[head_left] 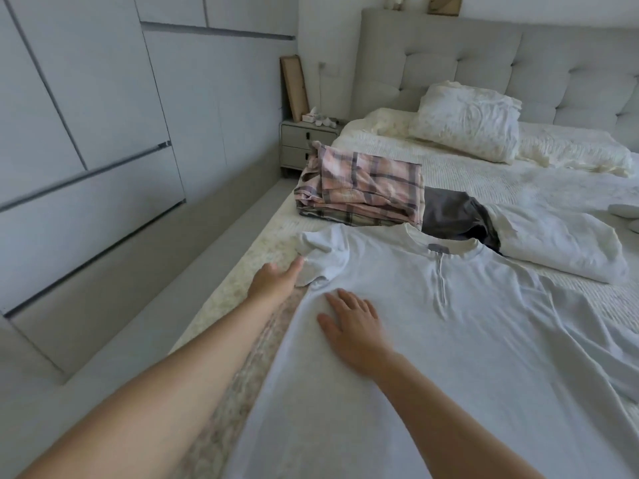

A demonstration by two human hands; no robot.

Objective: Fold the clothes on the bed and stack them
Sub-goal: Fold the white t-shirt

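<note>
I have the white T-shirt (449,340) spread flat on the near part of the bed (518,174), collar toward the far end. My right hand (356,326) lies on it palm down with fingers spread, pinning the cloth just below the left sleeve (318,254). My left hand (276,280) reaches to that sleeve at the bed's left edge; its fingers look loosely open and touch the crumpled cuff, though I cannot tell whether they pinch it yet.

To do this well, I should keep my right hand pressed as the fold line, take the sleeve by its edge, and draw it inward across the chest without dragging the body. The sleeve is bunched, so I would smooth it first.

The folded plaid stack (359,191) waits just beyond the collar, with a grey garment (449,212) and a white one (553,243) to its right, not yet folded.
</note>
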